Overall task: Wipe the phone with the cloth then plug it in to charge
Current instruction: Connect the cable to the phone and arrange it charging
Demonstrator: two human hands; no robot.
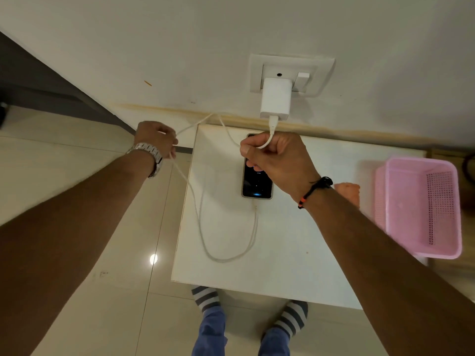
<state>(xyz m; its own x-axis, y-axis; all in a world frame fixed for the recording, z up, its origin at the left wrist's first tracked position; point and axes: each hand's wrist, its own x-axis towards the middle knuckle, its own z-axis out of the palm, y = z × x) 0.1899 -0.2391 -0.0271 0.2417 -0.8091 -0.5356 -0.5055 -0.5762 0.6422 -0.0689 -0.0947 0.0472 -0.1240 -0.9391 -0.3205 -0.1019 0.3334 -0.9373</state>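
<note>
Pinched in the person's right hand (pixel 275 160) is the thin white charging cable (pixel 205 242), just below where it leaves the white block-shaped wall charger (pixel 275 100); the fingers are curled closed around it. Out at nine o'clock from that hand, off the table's edge, the left hand (pixel 156 140), with a silver watch on its wrist, is closed on the slack of the same cable.

From the head camera, the slim black smartphone (pixel 257 181) lies flat on the small white square table (pixel 270 253), directly under the right hand, its long axis running twelve to six. Its screen glows, and the cable loops round to meet its six o'clock end, so it looks already plugged in. The right hand is plainly the nearer one. A pink perforated plastic basket (pixel 419 209) sits at three o'clock. A pinkish lump (pixel 347 191) beside it, half hidden by the forearm, may be the cloth; I can't be sure.
</note>
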